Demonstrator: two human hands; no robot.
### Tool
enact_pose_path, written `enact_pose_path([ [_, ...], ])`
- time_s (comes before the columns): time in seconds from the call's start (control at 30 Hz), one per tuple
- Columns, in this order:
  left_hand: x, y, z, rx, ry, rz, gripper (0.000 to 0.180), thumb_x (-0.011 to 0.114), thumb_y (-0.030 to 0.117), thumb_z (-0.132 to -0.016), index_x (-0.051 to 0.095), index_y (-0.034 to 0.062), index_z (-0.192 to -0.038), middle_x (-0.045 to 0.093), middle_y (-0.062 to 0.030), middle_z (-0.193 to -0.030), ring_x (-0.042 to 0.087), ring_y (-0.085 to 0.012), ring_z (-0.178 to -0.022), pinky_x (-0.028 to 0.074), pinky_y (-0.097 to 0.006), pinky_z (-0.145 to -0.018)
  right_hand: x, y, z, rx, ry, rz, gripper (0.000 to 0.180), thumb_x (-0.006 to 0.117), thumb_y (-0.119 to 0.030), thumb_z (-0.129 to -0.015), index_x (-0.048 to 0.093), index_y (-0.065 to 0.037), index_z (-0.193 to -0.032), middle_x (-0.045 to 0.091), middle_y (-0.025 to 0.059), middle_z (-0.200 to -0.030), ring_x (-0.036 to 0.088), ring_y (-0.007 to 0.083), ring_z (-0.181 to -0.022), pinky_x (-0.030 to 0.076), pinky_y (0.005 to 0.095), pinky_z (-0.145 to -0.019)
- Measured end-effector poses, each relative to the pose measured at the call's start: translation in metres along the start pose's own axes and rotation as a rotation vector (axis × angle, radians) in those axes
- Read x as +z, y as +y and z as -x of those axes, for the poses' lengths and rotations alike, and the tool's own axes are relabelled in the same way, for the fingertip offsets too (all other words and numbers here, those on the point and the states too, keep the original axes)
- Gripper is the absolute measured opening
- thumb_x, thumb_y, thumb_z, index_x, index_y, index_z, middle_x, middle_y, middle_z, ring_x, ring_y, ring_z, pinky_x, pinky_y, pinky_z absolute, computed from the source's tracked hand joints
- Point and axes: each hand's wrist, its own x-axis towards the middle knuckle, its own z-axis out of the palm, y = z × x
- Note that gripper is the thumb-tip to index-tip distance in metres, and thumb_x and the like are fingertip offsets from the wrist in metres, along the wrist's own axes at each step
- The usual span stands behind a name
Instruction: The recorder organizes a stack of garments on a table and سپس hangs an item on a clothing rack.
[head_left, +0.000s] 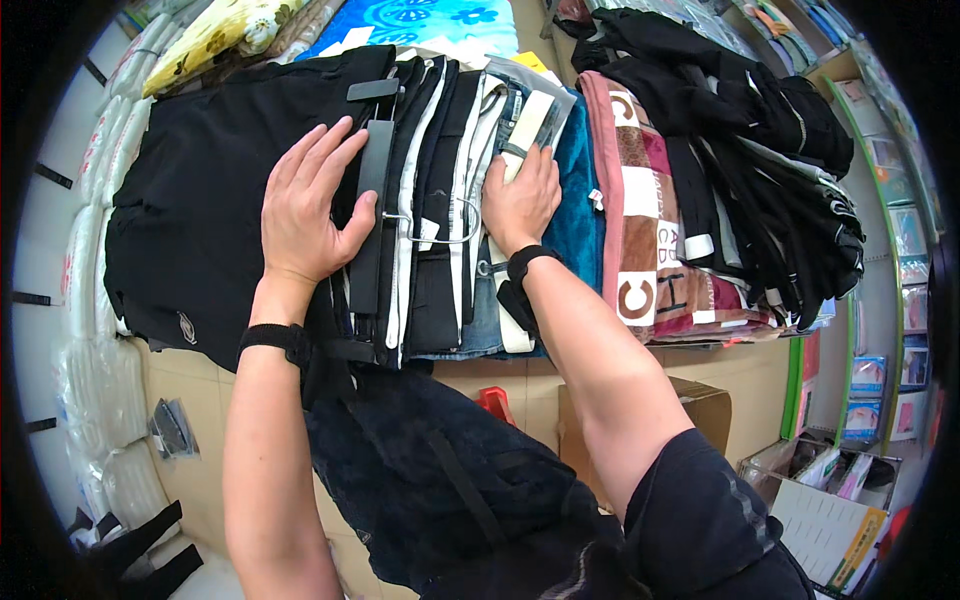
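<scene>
My left hand (315,205) lies with its fingers stretched out on a pair of black trousers (200,190), its thumb beside a dark clamp hanger (373,185). The metal hook (468,225) of a hanger sticks out to the right across a row of hanging garments (435,190) in black, white and dark blue, pressed close together. My right hand (522,197) rests flat at the right end of this row, fingers extended over a white clamp hanger (528,128) that holds blue jeans (485,310). Its thumb is partly hidden.
To the right lie a teal plush blanket (573,200), a folded patterned blanket (630,200) and a pile of black clothes (770,190). Clear-wrapped packages (95,260) line the left side. A cardboard box (700,405) stands below, near a red object (494,403).
</scene>
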Motion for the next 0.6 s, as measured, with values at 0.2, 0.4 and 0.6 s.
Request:
enact_pose_path([
  [0.2, 0.0012, 0.0002, -0.0001, 0.003, 0.002, 0.006, 0.057, 0.066, 0.031, -0.092, 0.065, 0.0136, -0.146, 0.061, -0.0091, -0.153, 0.054, -0.0326, -0.144, 0.041, -0.047, -0.121, 0.0037, 0.0053, -0.0004, -0.006, 0.015, 0.023, 0.069, 0.062, -0.039, -0.098, 0.052, 0.004, -0.150, 0.048, 0.0277, -0.160, 0.041, 0.0439, -0.150, 0.028, 0.0509, -0.126],
  [0.4, 0.0034, -0.0003, -0.0008, 0.003, 0.043, 0.011, 0.056, 0.069, 0.031, -0.088, 0.067, 0.0152, -0.142, 0.064, -0.0072, -0.149, 0.057, -0.0326, -0.139, 0.043, -0.047, -0.118, 0.0051, 0.0047, -0.0001, 0.000, 0.015, 0.017, 0.070, 0.062, -0.040, -0.097, 0.052, 0.004, -0.151, 0.048, 0.0278, -0.160, 0.041, 0.0441, -0.151, 0.027, 0.0507, -0.126],
  [0.6, 0.0013, -0.0004, 0.0007, 0.000, 0.012, 0.008, 0.056, 0.066, 0.031, -0.091, 0.065, 0.0134, -0.145, 0.063, -0.0089, -0.152, 0.055, -0.0338, -0.143, 0.042, -0.047, -0.120, 0.0049, 0.0041, 0.0000, 0.001, 0.019, 0.018, 0.070, 0.062, -0.041, -0.097, 0.051, 0.004, -0.151, 0.048, 0.0277, -0.160, 0.041, 0.0445, -0.150, 0.028, 0.0515, -0.125],
])
